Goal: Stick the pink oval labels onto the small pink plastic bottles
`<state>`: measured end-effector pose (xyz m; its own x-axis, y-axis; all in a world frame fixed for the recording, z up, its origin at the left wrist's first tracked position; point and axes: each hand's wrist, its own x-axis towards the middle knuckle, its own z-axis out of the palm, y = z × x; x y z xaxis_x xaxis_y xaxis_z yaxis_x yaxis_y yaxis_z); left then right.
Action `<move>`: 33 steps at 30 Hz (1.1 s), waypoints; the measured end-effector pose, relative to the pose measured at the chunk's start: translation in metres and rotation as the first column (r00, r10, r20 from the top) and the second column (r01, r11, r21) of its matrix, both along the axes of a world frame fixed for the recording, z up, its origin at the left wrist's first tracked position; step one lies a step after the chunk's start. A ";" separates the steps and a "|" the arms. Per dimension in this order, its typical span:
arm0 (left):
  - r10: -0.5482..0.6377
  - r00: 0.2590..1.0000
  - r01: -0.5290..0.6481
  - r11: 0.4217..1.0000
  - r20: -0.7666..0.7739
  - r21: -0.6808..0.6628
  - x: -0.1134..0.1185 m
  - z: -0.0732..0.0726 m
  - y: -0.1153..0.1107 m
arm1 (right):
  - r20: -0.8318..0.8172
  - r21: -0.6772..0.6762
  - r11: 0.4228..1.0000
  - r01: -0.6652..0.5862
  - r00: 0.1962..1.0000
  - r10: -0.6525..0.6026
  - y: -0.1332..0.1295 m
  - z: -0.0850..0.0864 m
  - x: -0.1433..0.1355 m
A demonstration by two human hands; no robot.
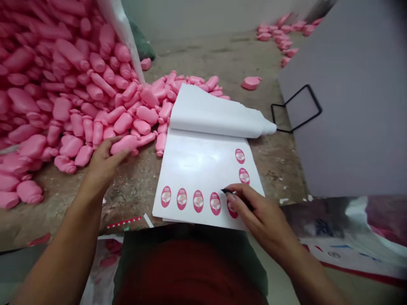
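My left hand (106, 163) is closed around a small pink plastic bottle (124, 145) at the front edge of a heap of similar bottles. My right hand (257, 207) is closed on a thin tool with a black pointed tip (226, 191); most of it is hidden by my fingers. Its tip is over a white sticker sheet (197, 165), close to an oval pink sticker (215, 203). Several oval stickers line the sheet's bottom and right edges, one partly covered by my right hand. The upper sheets (216, 116) are folded back.
A large heap of pink bottles (73, 76) fills the left, spilling from a white-edged container (124, 34). A grey panel (346, 106) with a black wire bracket (305, 108) stands at right. More bottles (281, 38) lie at the back. Paper scraps (124, 222) lie along the table's front edge.
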<state>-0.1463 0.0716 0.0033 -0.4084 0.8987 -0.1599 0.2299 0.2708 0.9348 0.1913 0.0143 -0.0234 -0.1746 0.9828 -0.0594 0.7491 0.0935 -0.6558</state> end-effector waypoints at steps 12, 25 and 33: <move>-0.001 0.502 0.265 0.952 0.865 -0.152 0.135 -0.008 -0.040 | 0.366 0.415 0.900 -0.135 0.930 -0.029 -0.008 -0.004 -0.013; -0.083 0.676 0.271 0.952 0.732 -0.142 0.152 -0.018 -0.036 | 0.338 0.295 0.950 -0.100 0.941 -0.006 -0.007 -0.004 -0.011; -0.072 0.662 0.253 0.958 0.746 -0.132 0.151 -0.018 -0.035 | 0.233 0.217 0.973 -0.083 0.972 0.031 -0.003 -0.005 -0.008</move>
<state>0.0051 0.0364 -0.0146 0.0698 0.8465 -0.5278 -0.4389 0.5012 0.7458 0.1830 0.0116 -0.0283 -0.2382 0.9642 0.1161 0.8644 0.2650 -0.4274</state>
